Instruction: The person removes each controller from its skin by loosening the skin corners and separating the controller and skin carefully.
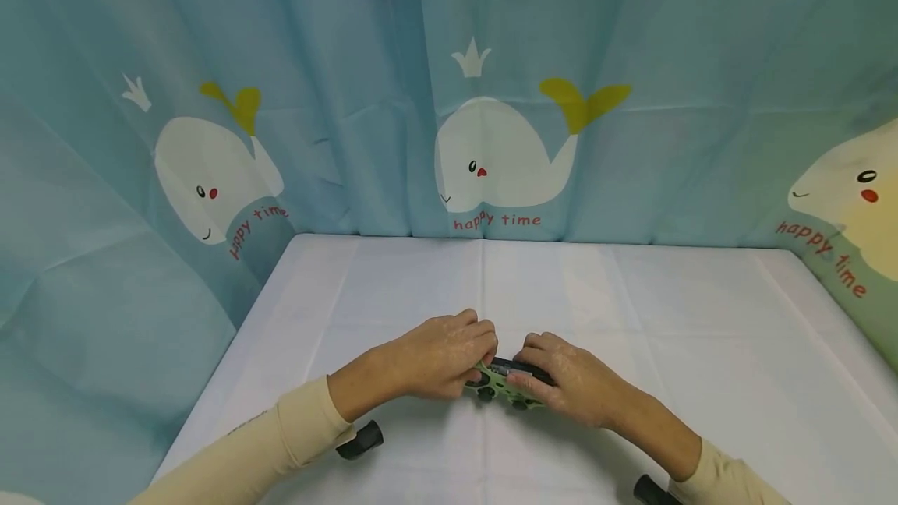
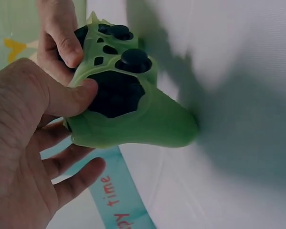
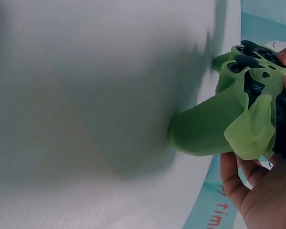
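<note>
Grasping a controller in a part-loose green sleeve over the bench, with left hand at left, right hand at right.

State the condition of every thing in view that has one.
Controller: tilted, partly covered, held
Sleeve: on the controller, one flap loose
Sticks: exposed
Left hand: holding the controller
Right hand: holding the controller
Cloth: spread, creased
Curtain: hanging, creased
</note>
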The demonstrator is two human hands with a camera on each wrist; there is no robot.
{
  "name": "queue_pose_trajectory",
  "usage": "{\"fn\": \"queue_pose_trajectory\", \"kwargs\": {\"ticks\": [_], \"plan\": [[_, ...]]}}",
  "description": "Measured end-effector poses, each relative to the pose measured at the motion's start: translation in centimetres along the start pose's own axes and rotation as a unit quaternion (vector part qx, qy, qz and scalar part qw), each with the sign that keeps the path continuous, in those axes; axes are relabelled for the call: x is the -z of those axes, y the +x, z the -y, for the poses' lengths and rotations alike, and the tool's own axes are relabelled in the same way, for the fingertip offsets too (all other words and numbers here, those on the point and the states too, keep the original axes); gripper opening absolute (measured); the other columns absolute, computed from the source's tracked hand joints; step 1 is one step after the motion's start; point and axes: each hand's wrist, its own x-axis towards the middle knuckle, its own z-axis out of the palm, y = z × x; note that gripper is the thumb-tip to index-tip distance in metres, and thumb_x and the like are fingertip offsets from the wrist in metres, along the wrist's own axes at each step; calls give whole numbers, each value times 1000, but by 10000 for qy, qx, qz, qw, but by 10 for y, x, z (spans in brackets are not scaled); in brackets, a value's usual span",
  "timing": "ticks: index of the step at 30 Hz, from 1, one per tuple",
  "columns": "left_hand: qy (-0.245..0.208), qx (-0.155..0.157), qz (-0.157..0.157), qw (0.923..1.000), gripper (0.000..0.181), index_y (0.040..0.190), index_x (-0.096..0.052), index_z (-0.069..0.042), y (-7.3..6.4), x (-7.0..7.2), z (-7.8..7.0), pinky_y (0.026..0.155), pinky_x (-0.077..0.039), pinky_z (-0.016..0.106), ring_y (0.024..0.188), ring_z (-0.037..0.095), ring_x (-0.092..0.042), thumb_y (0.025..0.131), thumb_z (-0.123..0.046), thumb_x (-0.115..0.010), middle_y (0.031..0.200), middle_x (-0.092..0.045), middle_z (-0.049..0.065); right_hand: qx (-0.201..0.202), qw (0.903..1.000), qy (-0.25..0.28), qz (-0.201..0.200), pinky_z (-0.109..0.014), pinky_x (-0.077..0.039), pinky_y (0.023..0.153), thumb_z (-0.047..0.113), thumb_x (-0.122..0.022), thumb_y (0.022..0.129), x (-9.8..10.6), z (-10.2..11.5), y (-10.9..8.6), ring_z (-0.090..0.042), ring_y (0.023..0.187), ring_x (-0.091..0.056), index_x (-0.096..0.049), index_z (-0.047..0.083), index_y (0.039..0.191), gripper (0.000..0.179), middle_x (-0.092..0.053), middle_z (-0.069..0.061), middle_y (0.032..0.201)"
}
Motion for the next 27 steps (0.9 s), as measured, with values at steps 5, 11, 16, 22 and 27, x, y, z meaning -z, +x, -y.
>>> {"fn": "queue_pose_trajectory", "kwargs": {"ticks": [5, 11, 16, 22, 27], "plan": [[53, 105, -624, 9980, 19, 98, -60, -21, -6, -10, 1, 77, -46, 29, 94, 13, -53, 93, -25, -77, 108, -56, -6, -87, 10000, -29, 9, -29, -47, 72, 50, -51, 105, 0, -1, 0, -2, 82, -47, -70, 25, 105, 31, -48, 19, 94], [14, 226, -2088, 9777, 18, 104, -68, -18, -19, -33, -1, 78, -46, 33, 94, 16, -54, 91, -25, -78, 111, -60, -3, -92, 9999, 3, -57, -28, -46, 70, 49, -50, 106, -1, -1, 3, -1, 80, -48, -68, 27, 103, 28, -49, 19, 92], [51, 865, -2897, 9532, 33, 106, -68, -13, -27, -46, -9, 74, -46, 35, 87, 17, -53, 85, -32, -84, 102, -58, 0, -57, 9998, -96, -170, -28, -46, 68, 47, -53, 105, -2, -1, 2, -1, 77, -47, -69, 25, 101, 28, -49, 18, 91], [-30, 2331, -2991, 9253, 50, 60, -49, -22, -36, -49, -26, 41, -29, 20, 45, 2, -33, 81, -54, -82, 51, -38, -14, 59, 9942, -776, -743, -27, -48, 65, 47, -61, 101, -8, 3, -2, -1, 77, -47, -70, 22, 93, 27, -51, 16, 89], [-537, 2913, -2094, 9319, 60, 51, -41, -25, -31, -42, -34, 37, -23, 21, 40, 1, -28, 92, -61, -65, 46, -26, -16, 98, 9921, -866, -905, -28, -48, 65, 47, -63, 100, -10, 5, -2, -1, 75, -47, -70, 22, 91, 27, -50, 16, 87]]}}
